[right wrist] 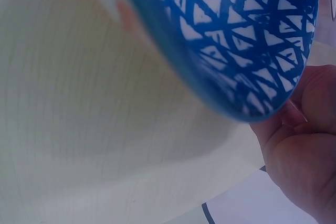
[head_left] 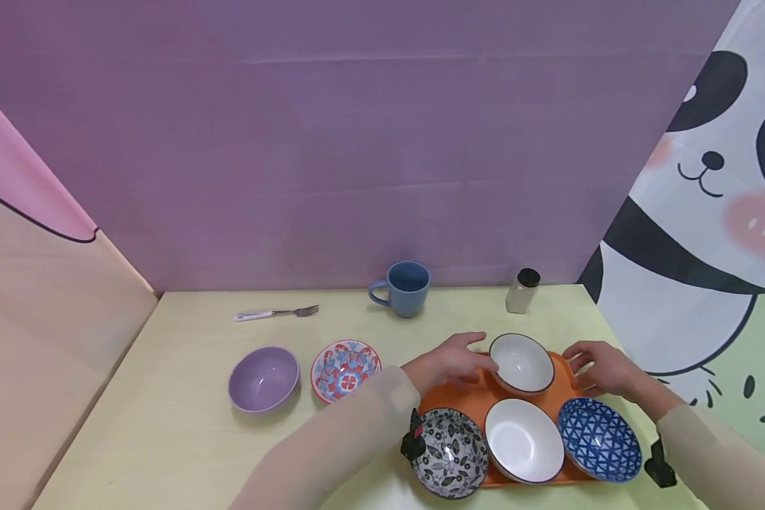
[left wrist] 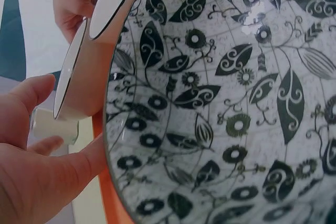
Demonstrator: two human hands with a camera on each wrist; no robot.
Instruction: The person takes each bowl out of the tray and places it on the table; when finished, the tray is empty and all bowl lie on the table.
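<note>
Spread left hand (head_left: 457, 359) beside round white dark-rimmed bowl (head_left: 521, 363); spread right hand (head_left: 604, 369) at far right corner of orange rectangular tray (head_left: 474, 399).

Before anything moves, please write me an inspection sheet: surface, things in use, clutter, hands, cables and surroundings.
Surface: pale yellow table; no spill seen.
Things in use: orange tray bearing far white bowl, near white bowl, floral bowl and blue-patterned bowl; the last two overhang its edges.
Clutter: purple bowl, red-and-blue patterned dish, fork, blue mug, black-lidded jar.
Hands: left hand, fingers spread, beside the far white bowl; right hand at the tray's right edge, grip unclear.
Cables: nothing seen.
Surroundings: purple backdrop; panda print at right.
</note>
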